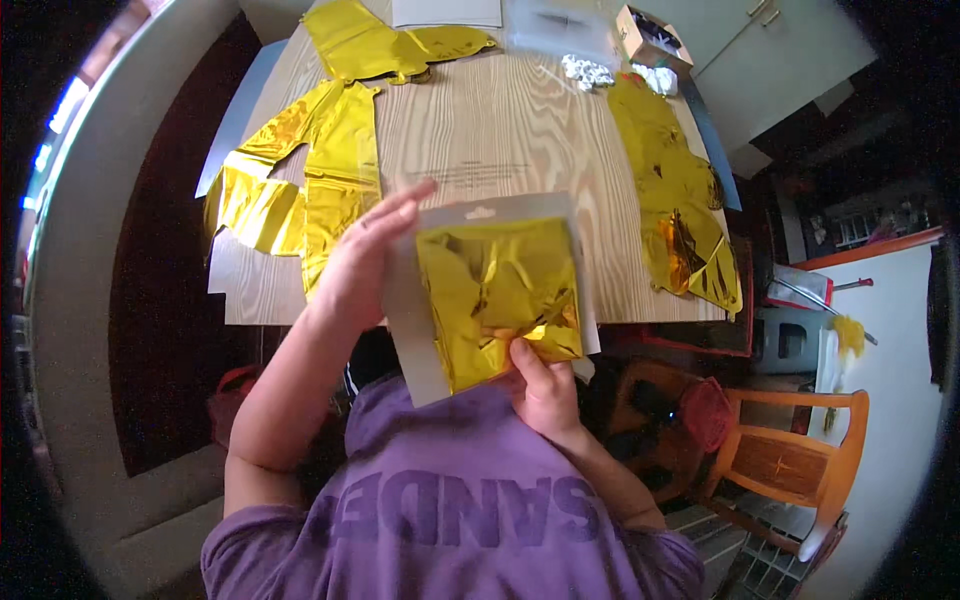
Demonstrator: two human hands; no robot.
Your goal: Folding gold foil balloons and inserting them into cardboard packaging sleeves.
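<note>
A grey backing card (pixel 407 350) with a small hang hole at its top is held up in front of my chest, at the table's near edge. On it lies a folded gold foil balloon (pixel 500 265), shiny and creased. My right hand (pixel 548 393) grips the card's lower right, its thumb pressed on the foil and its fingers hidden behind. Along the card's left edge, my left hand (pixel 360 262) has its fingers stretched out and appears to touch the edge.
Flat gold foil balloons lie on the wooden table (pixel 500 120): one at left (pixel 335 170), another at the far left (pixel 375 45), more foil at right (pixel 670 180). White crumpled bits (pixel 587 72) and an open box (pixel 653 42) sit far right. A wooden chair (pixel 790 450) stands right.
</note>
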